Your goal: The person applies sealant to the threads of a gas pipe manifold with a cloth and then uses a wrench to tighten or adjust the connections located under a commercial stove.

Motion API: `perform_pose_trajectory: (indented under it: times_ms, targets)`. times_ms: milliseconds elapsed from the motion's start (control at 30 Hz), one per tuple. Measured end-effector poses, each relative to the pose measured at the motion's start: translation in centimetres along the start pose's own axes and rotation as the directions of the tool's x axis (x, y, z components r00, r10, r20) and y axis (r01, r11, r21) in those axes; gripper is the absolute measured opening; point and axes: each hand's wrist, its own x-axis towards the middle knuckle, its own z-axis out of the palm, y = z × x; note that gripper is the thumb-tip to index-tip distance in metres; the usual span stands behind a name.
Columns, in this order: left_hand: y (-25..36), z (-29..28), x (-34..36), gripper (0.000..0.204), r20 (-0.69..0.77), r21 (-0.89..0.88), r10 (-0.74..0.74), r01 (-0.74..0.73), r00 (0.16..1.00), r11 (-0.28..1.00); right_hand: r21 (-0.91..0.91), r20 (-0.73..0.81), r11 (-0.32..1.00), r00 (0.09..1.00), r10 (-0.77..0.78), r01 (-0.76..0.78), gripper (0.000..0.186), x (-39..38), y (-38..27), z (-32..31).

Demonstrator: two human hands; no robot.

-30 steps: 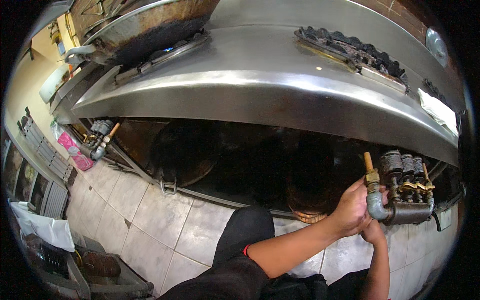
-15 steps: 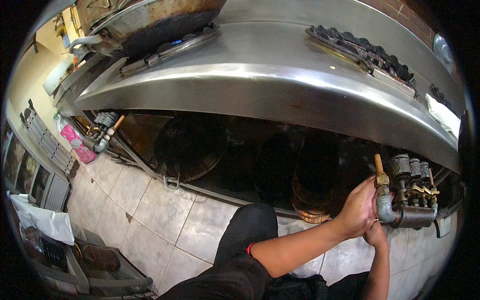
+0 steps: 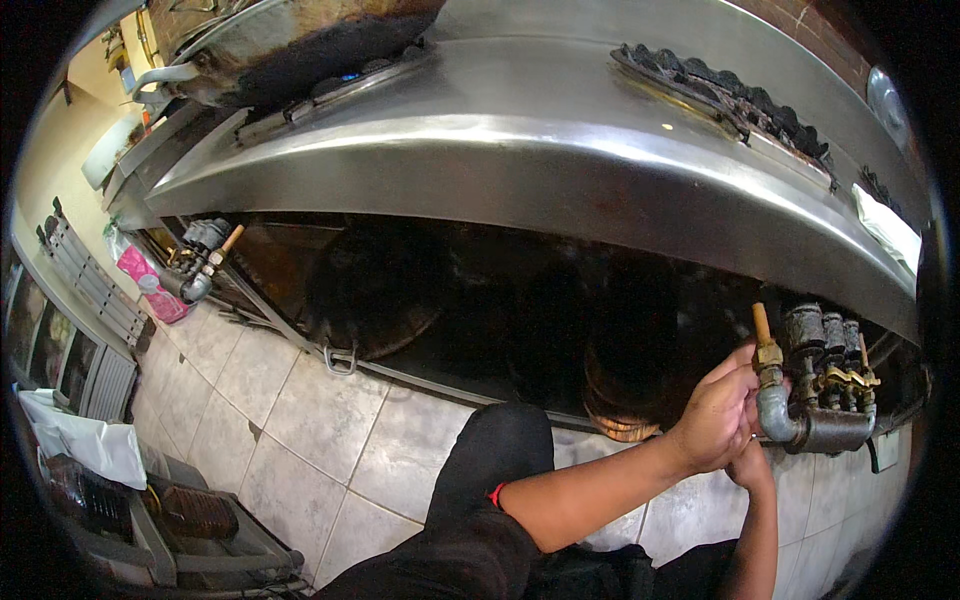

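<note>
My left hand [image 3: 715, 420], on the arm with a red wristband, is beside the gas pipe [image 3: 774, 412] under the front of the stove at the right. Its fingers are bent in toward the back of the grey elbow; what they close on is hidden. Just below it, my right hand [image 3: 748, 466] reaches up from underneath, its fingers mostly covered by the left hand. A brass fitting and an orange-tan rod [image 3: 761, 322] stand upright on the elbow. Several valves with dark round cylinders [image 3: 804, 326] and brass levers rise from the thick horizontal pipe [image 3: 836, 431].
Over my hands extends the steel stovetop [image 3: 480, 150], with a big wok [image 3: 300, 60] at the left and a black burner ring [image 3: 720, 90] at the right. Dark pots stand on the shelf below. A second valve cluster [image 3: 205, 255] is at the far left.
My left hand has turned slightly, and its fingers are more bent beside the elbow. The right hand stays beneath it. The whole view has shifted a little.
</note>
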Motion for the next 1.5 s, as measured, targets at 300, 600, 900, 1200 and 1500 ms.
perform_pose_trajectory:
  times_ms: [300, 600, 900, 1200, 1500]
  targets:
    - [-0.5, 0.9, 0.4, 0.021, -0.327, 0.303, 0.012, 0.092, 0.945, 0.949, -0.032, -0.024, 0.999, 0.999, -0.040, 0.039, 0.075, -0.9, 4.1, 2.1]
    - [-0.2, 2.0, 0.3, 0.025, -0.365, 0.177, -0.019, 0.089, 0.931, 0.980, -0.017, -0.072, 0.993, 0.991, 0.113, -0.115, 0.072, -1.4, 5.0, 2.7]
    - [0.1, 0.6, -0.5, 0.025, -0.056, 0.254, 0.065, -0.049, 0.996, 0.966, 0.007, -0.048, 0.988, 0.987, 0.155, -0.155, 0.067, -1.2, 4.4, 2.4]
    - [-0.1, 1.5, -0.4, 0.026, -0.054, 0.857, 0.280, -0.100, 0.958, 0.506, 0.027, 0.005, 0.977, 0.978, 0.211, -0.211, 0.063, -0.8, 3.6, 1.8]
    - [0.9, 1.5, -0.4, 0.027, 0.206, 0.935, 0.173, -0.246, 0.963, 0.257, 0.046, 0.045, 0.969, 0.970, 0.241, -0.243, 0.058, -0.6, 2.9, 1.4]
